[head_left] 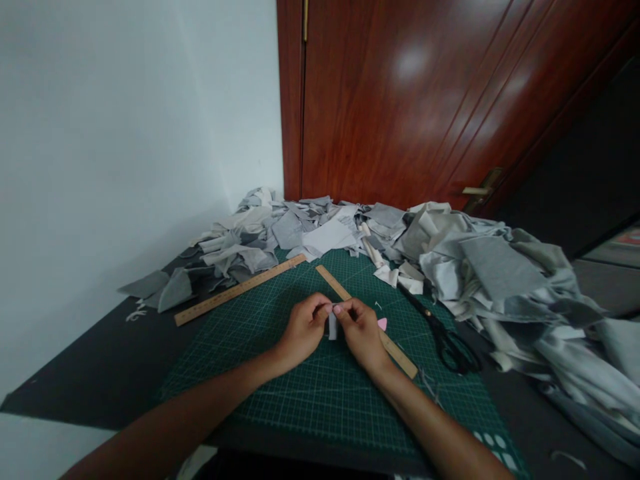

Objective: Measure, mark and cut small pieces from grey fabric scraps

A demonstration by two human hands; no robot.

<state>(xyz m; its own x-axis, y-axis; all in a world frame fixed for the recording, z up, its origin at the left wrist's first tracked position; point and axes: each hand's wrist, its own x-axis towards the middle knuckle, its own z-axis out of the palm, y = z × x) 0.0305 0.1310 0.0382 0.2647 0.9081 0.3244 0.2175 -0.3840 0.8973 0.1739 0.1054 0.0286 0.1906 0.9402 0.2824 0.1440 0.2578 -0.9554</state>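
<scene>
Both hands meet over the middle of a green cutting mat. Between their fingertips hangs a small strip of light grey fabric. My left hand pinches its upper edge from the left, thumb against forefinger. From the right, my right hand pinches the same edge, its thumb close to the other thumb. A wooden ruler lies slantwise on the mat, partly under my right hand. Close beside that hand shows a small pink piece, its kind unclear.
Black-handled scissors lie on the mat's right side. Another wooden ruler lies at the left. Heaps of grey and white fabric scraps line the back, with a larger pile at the right. A wooden door stands behind the table.
</scene>
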